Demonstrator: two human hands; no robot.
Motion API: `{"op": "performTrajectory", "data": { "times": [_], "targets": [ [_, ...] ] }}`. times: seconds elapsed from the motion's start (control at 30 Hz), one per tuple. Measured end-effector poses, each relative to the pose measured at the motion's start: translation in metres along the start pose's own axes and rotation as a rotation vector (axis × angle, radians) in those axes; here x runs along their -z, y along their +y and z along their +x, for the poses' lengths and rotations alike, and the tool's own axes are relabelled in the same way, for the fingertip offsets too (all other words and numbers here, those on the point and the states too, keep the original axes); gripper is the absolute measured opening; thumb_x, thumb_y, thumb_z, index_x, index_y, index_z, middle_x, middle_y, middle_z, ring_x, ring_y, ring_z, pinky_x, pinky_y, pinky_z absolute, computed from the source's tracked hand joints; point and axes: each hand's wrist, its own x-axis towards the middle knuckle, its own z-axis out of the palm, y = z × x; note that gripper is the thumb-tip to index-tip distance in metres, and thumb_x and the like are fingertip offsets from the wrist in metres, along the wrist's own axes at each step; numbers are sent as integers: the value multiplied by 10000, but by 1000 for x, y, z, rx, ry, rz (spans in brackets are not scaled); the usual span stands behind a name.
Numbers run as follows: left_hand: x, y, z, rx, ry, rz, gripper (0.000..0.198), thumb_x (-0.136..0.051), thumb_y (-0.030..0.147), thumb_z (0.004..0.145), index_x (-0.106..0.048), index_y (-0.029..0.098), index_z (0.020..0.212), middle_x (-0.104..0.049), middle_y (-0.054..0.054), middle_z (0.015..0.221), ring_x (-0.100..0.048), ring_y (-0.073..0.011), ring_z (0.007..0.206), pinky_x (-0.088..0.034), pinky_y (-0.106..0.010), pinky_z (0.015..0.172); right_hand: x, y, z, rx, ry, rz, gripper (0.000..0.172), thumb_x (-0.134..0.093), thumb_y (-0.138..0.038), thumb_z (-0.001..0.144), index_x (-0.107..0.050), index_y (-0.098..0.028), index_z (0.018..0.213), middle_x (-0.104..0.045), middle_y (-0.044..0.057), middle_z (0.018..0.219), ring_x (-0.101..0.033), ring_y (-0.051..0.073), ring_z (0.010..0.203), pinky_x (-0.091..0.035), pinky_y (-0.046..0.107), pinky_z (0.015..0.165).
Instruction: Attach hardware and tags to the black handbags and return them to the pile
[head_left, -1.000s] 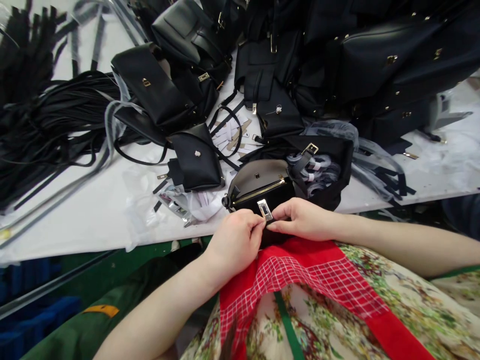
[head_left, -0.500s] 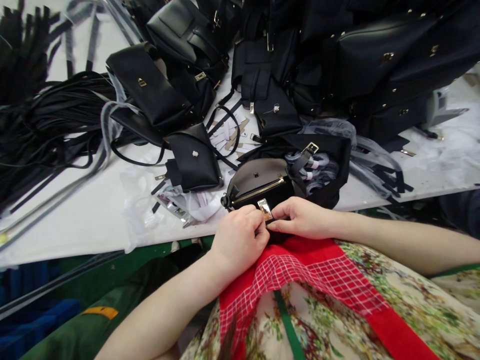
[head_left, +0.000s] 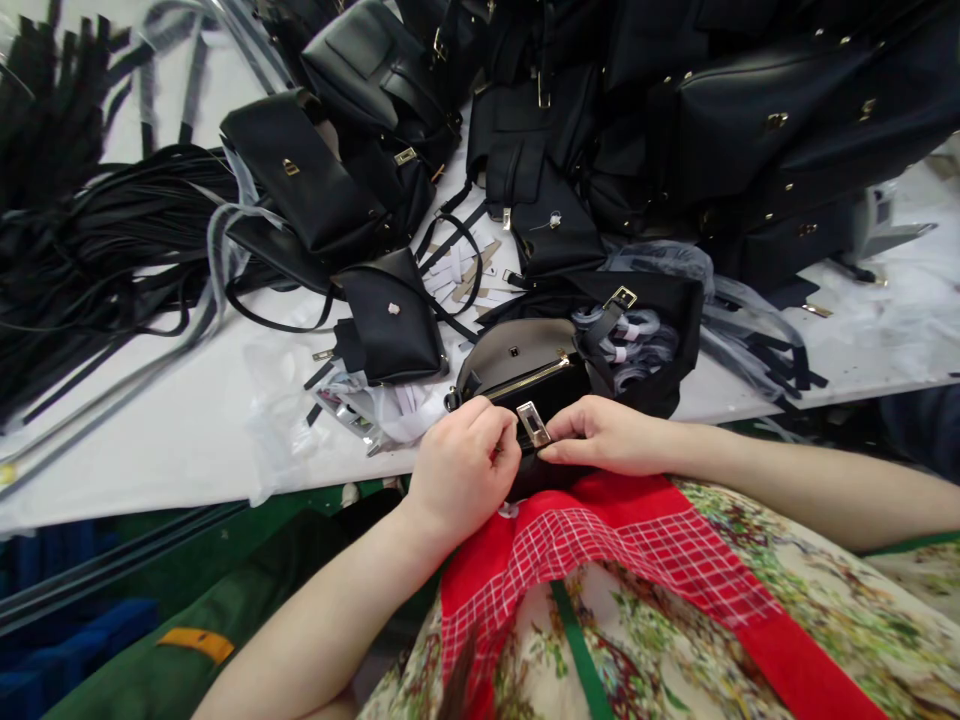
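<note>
A small black handbag (head_left: pixel 525 385) with a grey lining and a gold zipper rests at the table's near edge, against my lap. Its flap carries a rectangular metal clasp (head_left: pixel 533 423). My left hand (head_left: pixel 461 465) is curled, fingers pinched at the bag's front just left of the clasp. My right hand (head_left: pixel 600 435) pinches the flap edge right beside the clasp from the right. Both hands grip the same bag.
Many black handbags (head_left: pixel 315 185) are piled across the back of the white table (head_left: pixel 172 430). A bundle of black straps (head_left: pixel 90 250) lies at the left. A small black pouch (head_left: pixel 390 320), white paper scraps and plastic wrap sit near the bag.
My left hand has drawn slightly left and down off the clasp, which now shows fully. The right hand keeps its pinch; the view shifted a little.
</note>
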Motion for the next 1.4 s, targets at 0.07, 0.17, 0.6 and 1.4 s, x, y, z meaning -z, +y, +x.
{"op": "performTrajectory", "data": {
  "times": [0.07, 0.17, 0.6, 1.4],
  "targets": [
    [1, -3, -4, -88, 13, -24, 141, -502, 170, 904, -637, 153, 941, -625, -29, 779, -583, -154, 708, -472, -280, 649, 1, 1, 1, -10, 10, 23, 333, -570, -437, 817, -643, -131, 707, -493, -25, 607, -380, 98, 564, -314, 230, 529],
    [3, -7, -10, -277, -41, 42, 249, -473, 189, 933, -590, 117, 1141, -656, -48, 842, -599, -165, 738, -498, -284, 640, 1, 3, 3, -22, 12, 34, 347, -587, -456, 800, -622, -136, 672, -463, -30, 589, -363, 95, 558, -310, 231, 526],
    [7, 3, -7, -551, -162, 340, 247, -383, 129, 951, -627, 106, 919, -600, -37, 724, -564, -164, 619, -400, -300, 498, 1, 6, 7, -44, -46, 78, 369, -583, -472, 801, -697, -121, 787, -528, -17, 612, -398, 100, 560, -347, 238, 547],
    [1, -12, 19, 7, -194, -381, 95, -506, 106, 830, -569, 175, 818, -635, -29, 839, -593, -145, 791, -493, -284, 722, 5, 4, 8, -70, -49, 83, 369, -608, -491, 762, -658, -128, 718, -442, -38, 592, -332, 89, 561, -278, 235, 526]
  ]
}}
